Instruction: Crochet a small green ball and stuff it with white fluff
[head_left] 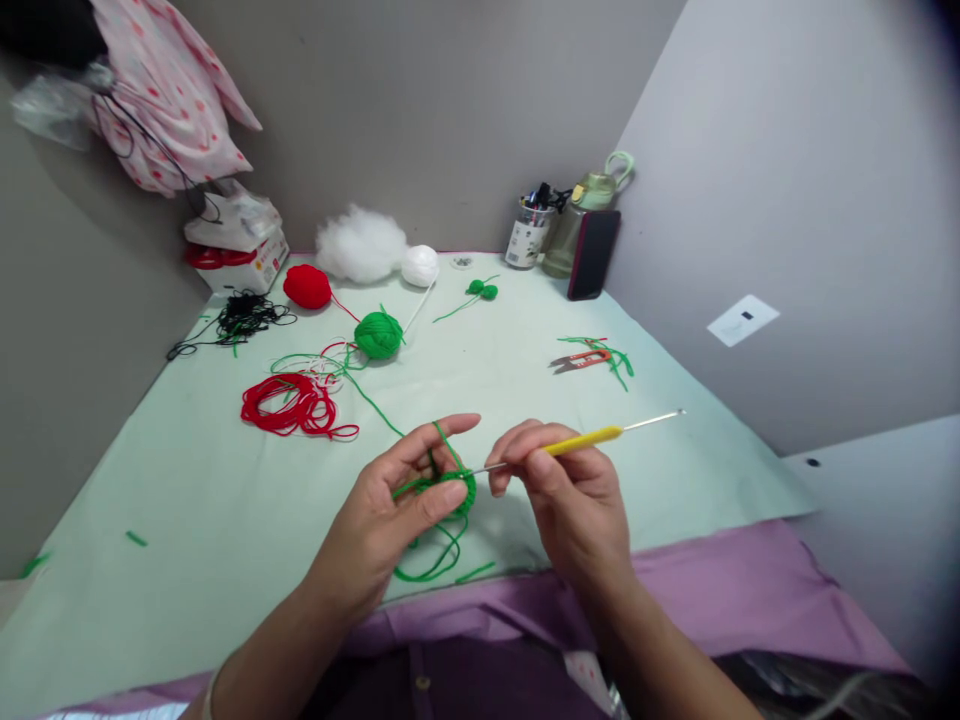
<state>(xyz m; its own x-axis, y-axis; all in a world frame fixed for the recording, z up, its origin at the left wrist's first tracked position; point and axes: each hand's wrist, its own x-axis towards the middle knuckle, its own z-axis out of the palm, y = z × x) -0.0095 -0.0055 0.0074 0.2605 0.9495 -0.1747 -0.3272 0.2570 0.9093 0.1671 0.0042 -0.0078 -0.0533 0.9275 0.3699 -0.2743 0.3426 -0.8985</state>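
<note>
Between the thumb and fingers of my left hand (394,505) is a small round piece of green crochet work (466,494). Green yarn (448,445) runs over my raised left index finger, and a loose green strand loops below the hand. My right hand (574,490) grips a crochet hook (581,441) by its yellow handle. The hook's thin metal tip reaches the edge of the green piece; its other metal end points up and right. A strand leads from my left hand back to the green yarn ball (379,335).
Red yarn coils (292,405), a red ball (307,287), black yarn (247,318), white stuffing (361,245) and a white ball (420,266) lie left and behind. Thread snips (581,361) lie right. A phone (594,255) leans on a bottle (562,240) beside a pen cup (525,238).
</note>
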